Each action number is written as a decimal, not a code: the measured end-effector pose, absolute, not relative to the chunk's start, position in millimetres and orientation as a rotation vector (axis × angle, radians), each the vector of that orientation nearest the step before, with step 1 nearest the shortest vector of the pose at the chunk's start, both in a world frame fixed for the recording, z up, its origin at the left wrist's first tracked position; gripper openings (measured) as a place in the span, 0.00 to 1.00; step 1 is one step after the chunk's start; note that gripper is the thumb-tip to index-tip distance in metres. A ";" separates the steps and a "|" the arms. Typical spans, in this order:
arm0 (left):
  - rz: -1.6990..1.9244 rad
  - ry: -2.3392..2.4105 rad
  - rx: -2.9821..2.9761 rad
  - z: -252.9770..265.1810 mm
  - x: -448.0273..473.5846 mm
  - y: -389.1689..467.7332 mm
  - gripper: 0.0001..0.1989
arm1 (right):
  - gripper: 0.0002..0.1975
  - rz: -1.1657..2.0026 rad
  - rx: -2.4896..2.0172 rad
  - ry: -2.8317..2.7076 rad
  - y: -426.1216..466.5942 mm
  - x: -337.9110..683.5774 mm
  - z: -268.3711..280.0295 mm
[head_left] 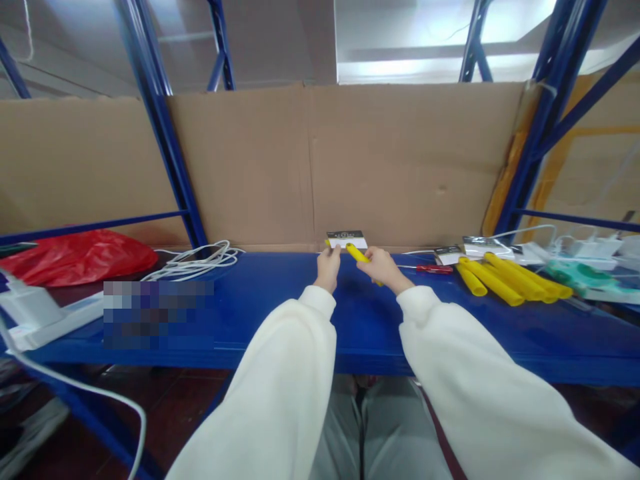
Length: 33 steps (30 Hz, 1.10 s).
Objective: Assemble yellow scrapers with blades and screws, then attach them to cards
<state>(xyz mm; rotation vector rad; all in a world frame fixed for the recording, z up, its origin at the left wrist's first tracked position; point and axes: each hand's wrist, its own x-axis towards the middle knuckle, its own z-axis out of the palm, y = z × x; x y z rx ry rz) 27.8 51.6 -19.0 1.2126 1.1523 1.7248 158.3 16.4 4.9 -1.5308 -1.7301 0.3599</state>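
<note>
My right hand (381, 268) is closed around a yellow tube (357, 253), which slants up and left with its rounded end toward my left hand. My left hand (329, 268) is closed in a pinch. A bit of yellow shows at its fingertips, too small to make out. Just beyond both hands is a black-and-white printed card (347, 239), close to the cardboard wall. Whether my left fingers touch this card I cannot tell.
Several yellow tubes (505, 280) lie at the right, beside a red-handled screwdriver (434, 269) and packaged cards (487, 248). At the left are coiled white cable (205, 261), a power strip (75, 321) and a red plastic bag (85, 257). Cardboard (250, 167) backs the blue table (280, 287).
</note>
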 end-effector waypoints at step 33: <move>1.427 1.137 1.208 -9.3 15.3 25.5 0.09 | 0.06 0.100 -1.526 -1.878 5.9 164.5 -11.1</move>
